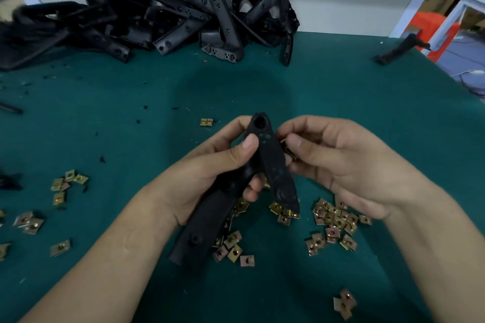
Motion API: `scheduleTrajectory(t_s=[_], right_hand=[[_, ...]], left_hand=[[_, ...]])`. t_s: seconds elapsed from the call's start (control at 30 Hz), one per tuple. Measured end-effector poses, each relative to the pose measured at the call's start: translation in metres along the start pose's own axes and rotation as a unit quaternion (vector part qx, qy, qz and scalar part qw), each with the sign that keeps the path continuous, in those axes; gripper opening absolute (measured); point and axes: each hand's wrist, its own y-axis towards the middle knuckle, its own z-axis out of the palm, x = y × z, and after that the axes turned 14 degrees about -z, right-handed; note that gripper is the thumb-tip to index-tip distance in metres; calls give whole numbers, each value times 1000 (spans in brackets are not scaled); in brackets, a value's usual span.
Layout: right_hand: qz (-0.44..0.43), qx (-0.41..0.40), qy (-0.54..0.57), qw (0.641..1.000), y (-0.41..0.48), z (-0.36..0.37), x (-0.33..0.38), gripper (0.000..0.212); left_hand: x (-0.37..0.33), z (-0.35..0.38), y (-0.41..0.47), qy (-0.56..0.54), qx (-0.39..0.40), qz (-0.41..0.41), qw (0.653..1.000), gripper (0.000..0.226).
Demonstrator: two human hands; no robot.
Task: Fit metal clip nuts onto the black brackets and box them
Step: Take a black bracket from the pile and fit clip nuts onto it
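A black V-shaped bracket (273, 162) is held above the green table, its rounded end with a hole pointing away from me. My left hand (210, 168) grips it, thumb pressed on the upper arm beside a group of small holes. My right hand (333, 157) pinches a brass clip nut (286, 146) against the bracket's right edge; the nut is mostly hidden by fingers. Loose clip nuts (336, 220) lie scattered on the table below both hands.
A heap of black brackets (162, 18) is piled along the far edge against a white wall. More clip nuts (63, 186) lie at the left, and one pair (206, 121) sits ahead of my hands. A single bracket (401, 48) lies at the far right near the green table's edge (433, 65).
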Motion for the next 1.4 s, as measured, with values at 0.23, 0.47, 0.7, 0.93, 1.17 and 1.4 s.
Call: scheduleTrajectory(t_s=[0.23, 0.47, 0.7, 0.93, 1.17, 1.4], right_hand=[[64, -19, 181, 981, 12, -5, -24, 20], [85, -64, 186, 977, 10, -2, -26, 14], [65, -75, 191, 977, 9, 0, -29, 15], [76, -52, 199, 976, 9, -4, -31, 24], [103, -47, 230, 967, 8, -7, -34, 18], [111, -17, 279, 954, 10, -14, -35, 46]], left_hand=[[0, -15, 2, -31, -18, -5, 999, 21], [-1, -16, 2, -27, -25, -17, 999, 23], [0, -12, 1, -28, -13, -22, 999, 26], [0, -11, 2, -27, -6, -27, 999, 23], [-1, -11, 1, -33, -27, -24, 999, 29], [-2, -10, 1, -31, -32, -34, 998, 27]])
